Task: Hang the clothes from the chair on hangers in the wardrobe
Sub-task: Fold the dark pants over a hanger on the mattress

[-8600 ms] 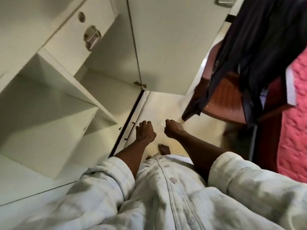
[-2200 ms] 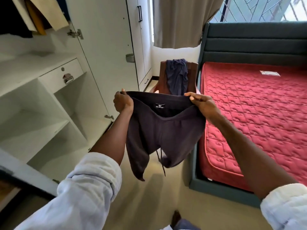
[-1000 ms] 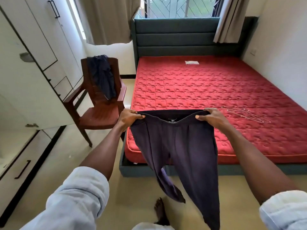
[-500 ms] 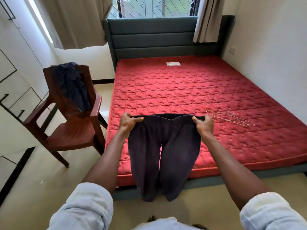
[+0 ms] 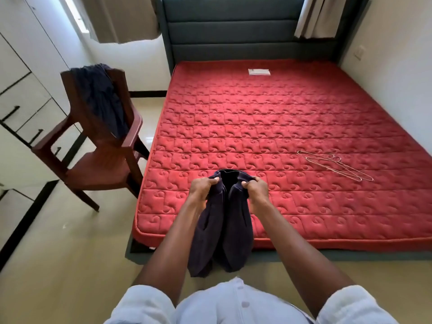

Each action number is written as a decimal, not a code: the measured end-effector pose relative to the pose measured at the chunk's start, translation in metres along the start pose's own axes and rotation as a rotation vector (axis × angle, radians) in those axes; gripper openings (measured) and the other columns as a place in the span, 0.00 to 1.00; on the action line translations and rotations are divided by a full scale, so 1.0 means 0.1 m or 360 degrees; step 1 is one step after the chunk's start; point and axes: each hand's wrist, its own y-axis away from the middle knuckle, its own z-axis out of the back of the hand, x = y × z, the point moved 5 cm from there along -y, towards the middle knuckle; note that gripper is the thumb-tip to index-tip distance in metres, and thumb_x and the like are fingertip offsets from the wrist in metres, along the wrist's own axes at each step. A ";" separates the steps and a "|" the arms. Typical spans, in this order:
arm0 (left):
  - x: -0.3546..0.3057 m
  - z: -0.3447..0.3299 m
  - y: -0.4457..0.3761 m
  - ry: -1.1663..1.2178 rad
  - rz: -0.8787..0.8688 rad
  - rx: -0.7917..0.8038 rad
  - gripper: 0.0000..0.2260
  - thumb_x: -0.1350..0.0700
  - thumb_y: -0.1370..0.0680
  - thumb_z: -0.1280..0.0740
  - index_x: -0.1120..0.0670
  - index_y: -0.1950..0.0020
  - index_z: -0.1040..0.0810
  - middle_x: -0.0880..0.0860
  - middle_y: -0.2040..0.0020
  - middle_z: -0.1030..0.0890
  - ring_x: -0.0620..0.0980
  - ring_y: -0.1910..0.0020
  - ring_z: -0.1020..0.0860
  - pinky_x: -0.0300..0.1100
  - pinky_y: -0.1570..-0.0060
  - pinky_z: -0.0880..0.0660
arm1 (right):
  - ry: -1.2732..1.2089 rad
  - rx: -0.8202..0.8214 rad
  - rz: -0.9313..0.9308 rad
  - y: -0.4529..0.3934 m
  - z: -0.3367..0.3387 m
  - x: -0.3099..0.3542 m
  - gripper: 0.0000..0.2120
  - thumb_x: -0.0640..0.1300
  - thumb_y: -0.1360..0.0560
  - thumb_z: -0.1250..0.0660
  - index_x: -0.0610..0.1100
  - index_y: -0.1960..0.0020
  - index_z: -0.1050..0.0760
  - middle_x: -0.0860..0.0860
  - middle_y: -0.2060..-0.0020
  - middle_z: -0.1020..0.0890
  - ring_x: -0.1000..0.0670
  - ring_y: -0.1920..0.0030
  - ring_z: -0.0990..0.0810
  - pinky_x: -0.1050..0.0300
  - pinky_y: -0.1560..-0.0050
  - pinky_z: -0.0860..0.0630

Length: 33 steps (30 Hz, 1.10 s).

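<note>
Over the red mattress (image 5: 268, 118), left hand (image 5: 203, 188) and right hand (image 5: 256, 188) grip dark trousers (image 5: 224, 232) at the waistband, fingers curled tight, folding them in half. Next probably a hanger (image 5: 336, 165).

Red mattress (image 5: 268, 136) (quilted) on a bed, beige floor (image 5: 58, 253).

Open floor (image 5: 70, 253) lies between chair (image 5: 102, 164) and bed (image 5: 257, 136). Mattress top mostly bare: hangers (image 5: 334, 166) lie flat on its right side, well apart from both hands; small white label (image 5: 259, 72) near headboard (image 5: 245, 29). Chair stands left of bed w/ dark garment (image 5: 102, 99) over its back. Wardrobe (image 5: 21, 94) closes off left side; wall (image 5: 397, 78) bounds right.
</note>
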 end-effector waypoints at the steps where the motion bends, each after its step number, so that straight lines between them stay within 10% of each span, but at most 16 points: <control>1: 0.04 -0.06 0.03 0.0006 0.0010 0.0028 0.03 0.63 0.24 0.30 0.57 0.56 0.21 0.54 0.60 0.21 0.48 0.66 0.24 0.33 0.72 0.28 | -0.0018 0.0050 -0.0017 0.03 -0.01 -0.03 0.13 0.27 0.29 0.35 0.44 0.59 0.23 0.46 0.63 0.19 0.49 0.63 0.22 0.59 0.64 0.26; 9: 0.28 -0.16 0.09 -0.0033 -0.0170 -0.0083 0.06 0.68 0.29 0.26 0.57 0.58 0.18 0.53 0.66 0.17 0.50 0.66 0.19 0.38 0.65 0.22 | 0.0064 0.0115 -0.0059 0.17 -0.02 -0.29 0.11 0.30 0.35 0.26 0.44 0.61 0.21 0.44 0.62 0.16 0.47 0.61 0.19 0.51 0.52 0.21; 15: 0.28 -0.15 0.12 -0.0486 -0.0351 -0.0313 0.08 0.57 0.30 0.23 0.56 0.53 0.14 0.52 0.58 0.14 0.47 0.59 0.17 0.41 0.55 0.20 | 0.0006 0.0165 -0.0021 0.29 -0.06 -0.34 0.08 0.32 0.28 0.29 0.44 0.60 0.23 0.47 0.65 0.19 0.54 0.67 0.24 0.63 0.66 0.29; 23: 0.24 -0.22 0.17 -0.0651 -0.0625 0.0173 0.10 0.51 0.31 0.28 0.46 0.50 0.15 0.47 0.54 0.14 0.43 0.54 0.19 0.47 0.47 0.22 | -0.0331 0.0196 -0.0218 0.37 -0.12 -0.27 0.14 0.27 0.29 0.46 0.40 0.57 0.25 0.47 0.65 0.21 0.52 0.64 0.24 0.61 0.61 0.26; 27: 0.15 -0.12 0.23 -0.0692 -0.0839 0.0130 0.12 0.56 0.31 0.23 0.51 0.48 0.15 0.44 0.56 0.15 0.31 0.61 0.22 0.31 0.57 0.25 | -0.0545 0.0324 -0.0368 0.45 -0.17 -0.24 0.14 0.26 0.29 0.47 0.38 0.57 0.26 0.44 0.63 0.18 0.49 0.62 0.20 0.60 0.57 0.23; 33: 0.00 0.07 0.13 -0.0859 -0.0878 0.0252 0.12 0.62 0.28 0.28 0.55 0.46 0.15 0.47 0.54 0.15 0.36 0.58 0.21 0.34 0.52 0.25 | -0.0018 0.0666 -0.0253 0.38 -0.10 -0.15 0.14 0.28 0.29 0.46 0.44 0.54 0.30 0.39 0.55 0.15 0.46 0.56 0.17 0.55 0.55 0.25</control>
